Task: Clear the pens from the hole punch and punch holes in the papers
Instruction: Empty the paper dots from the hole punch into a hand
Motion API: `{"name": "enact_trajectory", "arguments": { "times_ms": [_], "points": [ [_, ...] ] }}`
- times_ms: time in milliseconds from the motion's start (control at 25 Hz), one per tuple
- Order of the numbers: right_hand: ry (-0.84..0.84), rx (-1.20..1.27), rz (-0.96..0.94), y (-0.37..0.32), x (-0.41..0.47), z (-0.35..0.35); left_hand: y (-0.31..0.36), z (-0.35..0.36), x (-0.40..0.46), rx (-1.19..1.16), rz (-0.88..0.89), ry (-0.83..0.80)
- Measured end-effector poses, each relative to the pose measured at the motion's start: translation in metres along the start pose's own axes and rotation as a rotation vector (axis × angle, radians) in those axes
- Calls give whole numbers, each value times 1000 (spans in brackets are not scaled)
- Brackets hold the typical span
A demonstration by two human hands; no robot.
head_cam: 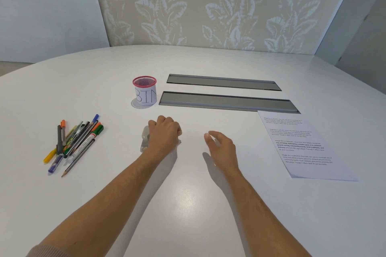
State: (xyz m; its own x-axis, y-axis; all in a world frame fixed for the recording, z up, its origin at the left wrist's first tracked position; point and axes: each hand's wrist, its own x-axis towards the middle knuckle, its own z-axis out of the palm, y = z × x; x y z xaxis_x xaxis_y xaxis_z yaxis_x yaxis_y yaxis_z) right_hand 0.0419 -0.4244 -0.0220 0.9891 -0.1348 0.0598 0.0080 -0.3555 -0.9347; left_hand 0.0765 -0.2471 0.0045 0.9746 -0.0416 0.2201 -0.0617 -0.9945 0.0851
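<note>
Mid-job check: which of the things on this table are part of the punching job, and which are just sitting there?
Part of the job:
- hole punch, mostly hidden under the left hand
- pens, piled at the left, off the punch
- papers, at the right, untouched
- right hand, open over the table

Just lying about:
- mesh cup labelled BIN
- two grey cable flaps

White table (pixel 188 204) bears pens (pixel 73 142), cup (pixel 144 92), papers (pixel 302 144)
</note>
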Motion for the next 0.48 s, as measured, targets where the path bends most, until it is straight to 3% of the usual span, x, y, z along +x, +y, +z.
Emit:
{"name": "enact_trajectory", "arguments": {
  "times_ms": [80, 200, 320, 480],
  "points": [
    [77, 402, 112, -12, -4, 1, 11, -10, -2, -138, 8, 40],
    [38, 857, 274, -21, -4, 5, 30, -24, -10, -292, 61, 70],
    [12, 1157, 361, -25, -7, 9, 43, -33, -21, -353, 156, 74],
    [-41, 1332, 421, -27, -15, 15, 53, -36, -35, -342, 266, 65]
  ]
}}
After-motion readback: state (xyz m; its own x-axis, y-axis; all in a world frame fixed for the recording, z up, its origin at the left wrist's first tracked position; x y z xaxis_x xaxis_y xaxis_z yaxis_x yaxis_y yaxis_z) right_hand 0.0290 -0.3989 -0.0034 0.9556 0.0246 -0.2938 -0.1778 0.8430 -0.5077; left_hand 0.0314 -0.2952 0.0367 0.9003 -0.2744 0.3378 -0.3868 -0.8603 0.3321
